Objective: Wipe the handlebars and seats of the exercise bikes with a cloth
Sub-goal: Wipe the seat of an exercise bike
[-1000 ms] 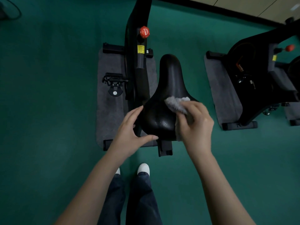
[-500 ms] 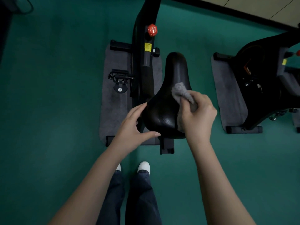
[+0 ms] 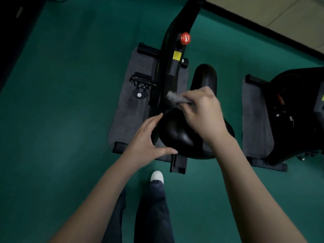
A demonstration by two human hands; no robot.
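A black bike seat point(image 3: 177, 134) sits below me, its narrow nose point(image 3: 205, 76) pointing away. My right hand point(image 3: 203, 113) grips a grey cloth point(image 3: 175, 99) and lies across the middle of the seat, with the cloth sticking out past the seat's left edge. My left hand point(image 3: 147, 142) cups the seat's rear left side, fingers along the edge and thumb under the back rim. The bike's handlebars are out of view.
The bike's black frame point(image 3: 171, 67) carries a red knob point(image 3: 185, 38) and a yellow label, with a pedal point(image 3: 140, 79) to the left, all on a grey mat point(image 3: 129, 111). A second bike point(image 3: 296, 111) stands right on its own mat. Green floor surrounds them; my feet are below the seat.
My right hand has swept the cloth from the seat's right side across to its left edge. My left hand has kept its place on the seat's rear left.
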